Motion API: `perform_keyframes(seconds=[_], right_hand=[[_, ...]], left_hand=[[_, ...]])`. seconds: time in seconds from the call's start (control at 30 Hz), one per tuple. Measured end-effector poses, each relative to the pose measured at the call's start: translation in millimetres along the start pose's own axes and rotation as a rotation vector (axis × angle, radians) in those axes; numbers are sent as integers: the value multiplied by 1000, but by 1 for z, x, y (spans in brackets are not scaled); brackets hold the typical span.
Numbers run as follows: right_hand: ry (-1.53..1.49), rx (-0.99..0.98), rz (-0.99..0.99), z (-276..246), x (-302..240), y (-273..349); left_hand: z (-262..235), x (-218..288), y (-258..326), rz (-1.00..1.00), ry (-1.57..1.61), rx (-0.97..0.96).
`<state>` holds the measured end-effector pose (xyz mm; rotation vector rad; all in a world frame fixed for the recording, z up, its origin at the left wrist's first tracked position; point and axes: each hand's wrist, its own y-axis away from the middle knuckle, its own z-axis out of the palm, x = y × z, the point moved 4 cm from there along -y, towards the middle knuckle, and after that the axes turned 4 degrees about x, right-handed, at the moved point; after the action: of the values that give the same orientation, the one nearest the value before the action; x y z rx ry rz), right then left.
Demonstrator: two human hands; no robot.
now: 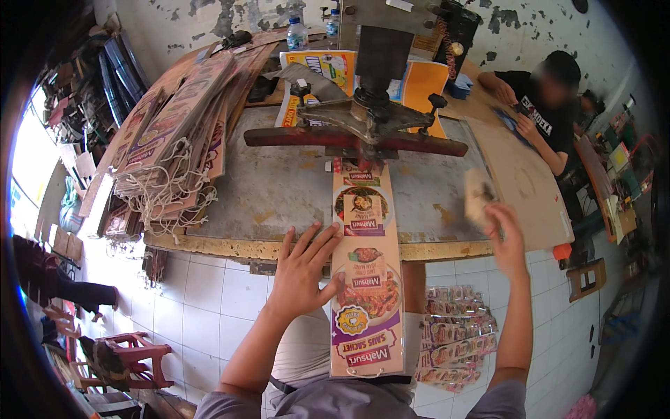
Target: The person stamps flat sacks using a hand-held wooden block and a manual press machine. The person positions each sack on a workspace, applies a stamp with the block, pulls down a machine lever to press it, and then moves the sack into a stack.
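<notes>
A long printed card strip (366, 293) with food pictures lies lengthwise in front of me. Its far end reaches under the red bar (293, 137) of a metal press, and its near end hangs over the table edge towards my lap. My left hand (305, 271) rests with spread fingers along the strip's left edge. To the right of the strip, my right hand (505, 234) is raised near the table's front edge. Its fingers pinch a pale tan piece (477, 197) with a dark patch, too blurred to name.
Stacked printed strips with white strings (174, 133) cover the table's left side. Behind the press lie colourful printed sheets (426, 80) and a water bottle (297, 35). A co-worker (548, 105) sits at the right. Small printed packs (457, 335) lie on the tiled floor; a red stool (139, 356) stands left.
</notes>
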<state>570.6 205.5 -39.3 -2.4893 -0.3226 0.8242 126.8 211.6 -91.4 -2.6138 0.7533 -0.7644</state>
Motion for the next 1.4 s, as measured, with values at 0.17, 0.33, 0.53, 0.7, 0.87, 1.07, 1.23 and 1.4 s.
perform_keyframes(seconds=[0.17, 0.33, 0.53, 0.7, 0.87, 1.07, 1.23, 1.4], right_hand=[[-126, -212, -169, 50, -126, 23], [-125, -216, -394, 100, -172, -2], [-55, -191, -392, 152, -153, -43], [-62, -159, -362, 179, -136, -78], [-44, -150, -356, 185, -128, -91], [-55, -134, -381, 184, -131, -90], [-105, -118, -349, 187, -124, -88], [-136, -84, -340, 186, -125, -86]], left_hand=[[1, -1, 3, 19, 5, 22], [2, -3, 4, 41, -1, 41], [0, -2, 4, 67, 2, 58], [1, -5, 5, 75, -11, 61], [1, -4, 3, 73, -23, 57], [0, -4, 3, 51, -6, 53], [1, -5, 2, 26, 30, 40], [0, -4, 1, 36, -22, 31]])
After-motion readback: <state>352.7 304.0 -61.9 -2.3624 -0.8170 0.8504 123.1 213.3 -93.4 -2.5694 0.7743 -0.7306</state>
